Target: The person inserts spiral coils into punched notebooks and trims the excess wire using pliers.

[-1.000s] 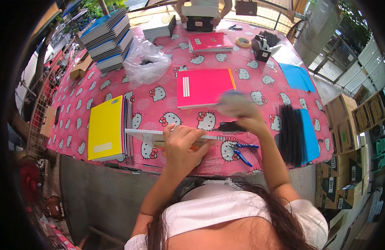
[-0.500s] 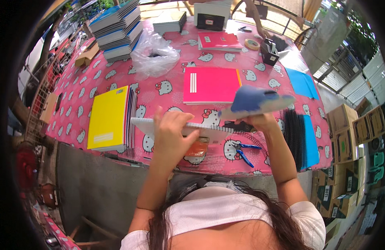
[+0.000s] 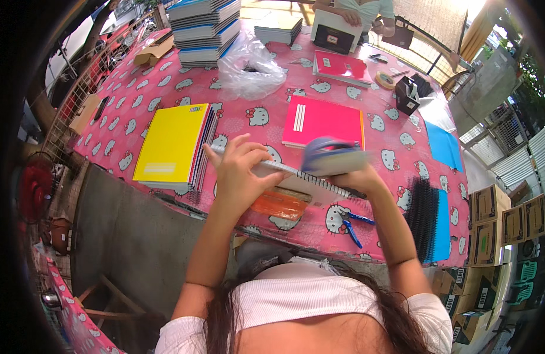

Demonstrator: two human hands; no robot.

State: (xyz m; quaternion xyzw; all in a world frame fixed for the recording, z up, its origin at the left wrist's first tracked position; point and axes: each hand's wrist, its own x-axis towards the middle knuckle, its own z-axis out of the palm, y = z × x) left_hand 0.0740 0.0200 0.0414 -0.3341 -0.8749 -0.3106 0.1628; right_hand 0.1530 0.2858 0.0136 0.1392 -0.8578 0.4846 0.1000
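Black coil (image 3: 326,183) has advanced farther along the notebook (image 3: 319,193).

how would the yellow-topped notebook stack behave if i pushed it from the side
The yellow-topped notebook stack probably wouldn't tip, since it lies flat and looks broad for its height. Its layers might slide apart, as several separate edges show along its right side. It's likely fairly heavy, being many pages thick.

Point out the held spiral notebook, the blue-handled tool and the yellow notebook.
Held spiral notebook (image 3: 321,191): head view, on its pale near side.
Blue-handled tool (image 3: 352,234): head view, on the lower handle.
Yellow notebook (image 3: 173,143): head view, on its cover.
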